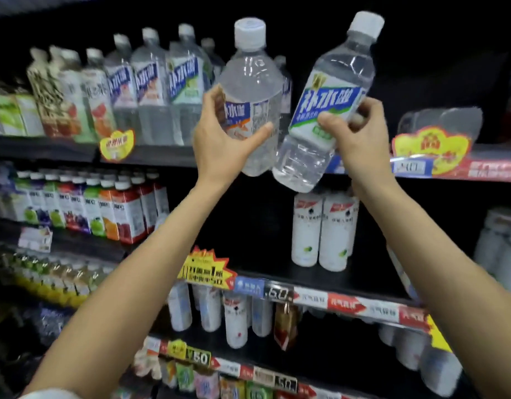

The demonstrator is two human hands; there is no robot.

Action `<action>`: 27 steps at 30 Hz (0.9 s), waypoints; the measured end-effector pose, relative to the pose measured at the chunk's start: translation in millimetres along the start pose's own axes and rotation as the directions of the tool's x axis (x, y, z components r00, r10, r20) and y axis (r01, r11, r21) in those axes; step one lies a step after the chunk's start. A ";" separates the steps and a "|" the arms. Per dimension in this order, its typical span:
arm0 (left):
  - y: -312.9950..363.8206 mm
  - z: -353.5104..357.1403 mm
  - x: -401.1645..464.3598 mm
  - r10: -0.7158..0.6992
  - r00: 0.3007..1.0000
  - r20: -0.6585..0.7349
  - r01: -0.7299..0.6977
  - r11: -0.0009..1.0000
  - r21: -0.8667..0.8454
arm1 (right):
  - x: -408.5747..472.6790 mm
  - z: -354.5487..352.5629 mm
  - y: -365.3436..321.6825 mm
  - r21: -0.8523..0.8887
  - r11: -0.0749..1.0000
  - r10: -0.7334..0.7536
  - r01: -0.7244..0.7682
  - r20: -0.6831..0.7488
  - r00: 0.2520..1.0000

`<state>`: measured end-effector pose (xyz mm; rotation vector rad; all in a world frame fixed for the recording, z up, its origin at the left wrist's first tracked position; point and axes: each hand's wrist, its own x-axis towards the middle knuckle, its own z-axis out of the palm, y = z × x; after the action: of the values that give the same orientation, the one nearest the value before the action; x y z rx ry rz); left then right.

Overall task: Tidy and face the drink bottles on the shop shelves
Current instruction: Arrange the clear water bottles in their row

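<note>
Two hands (219, 139), two held clear bottles (250, 82), two white bottles (323, 228)

Price strips (280, 293) blurred — digits unreadable; bottom-shelf packs (234, 387) cut by frame edge — labels illegible.

This is a shop, at its drinks aisle. Dark shelves (150, 152) stand in tiers, each packed with rows of like goods: clear water bottles (150, 90) on top, juice bottles (124, 214) below, white bottles (323, 228) to the right. Price strips (346, 305) with printed numbers run along the shelf edges, and bright yellow promotion tags (205, 270) hang from them.
</note>
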<state>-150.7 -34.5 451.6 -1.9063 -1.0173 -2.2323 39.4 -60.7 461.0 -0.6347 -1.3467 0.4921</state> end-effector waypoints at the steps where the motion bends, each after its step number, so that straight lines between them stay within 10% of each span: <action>1: -5.2 3.8 13.2 -0.007 1.000 -0.029 0.006 1.000 -0.023 | 12.4 5.7 0.7 0.029 0.999 -0.018 0.018 -0.019 1.000; 9: -54.4 37.2 87.3 -0.038 0.997 -0.066 0.037 0.999 -0.009 | 97.3 31.0 25.4 -0.102 0.976 -0.201 0.193 -0.076 0.977; 16: -81.9 65.3 100.3 -0.152 0.988 -0.030 0.155 0.968 0.198 | 149.7 49.8 59.9 -0.397 0.918 -0.016 0.013 -0.005 1.000; 22: -86.7 67.5 108.2 -0.193 0.980 0.035 0.166 0.910 0.381 | 168.1 50.1 80.0 -0.311 0.938 0.180 -0.155 0.053 0.982; 27: -96.7 63.2 93.7 -0.048 0.975 0.217 -0.028 0.941 0.336 | 163.2 37.7 70.7 -0.542 0.839 0.068 0.033 0.164 0.984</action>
<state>-160.1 107.8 493.9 -2.0202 -1.3396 -1.7296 31.7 104.4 536.6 -1.0921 -1.6695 0.1704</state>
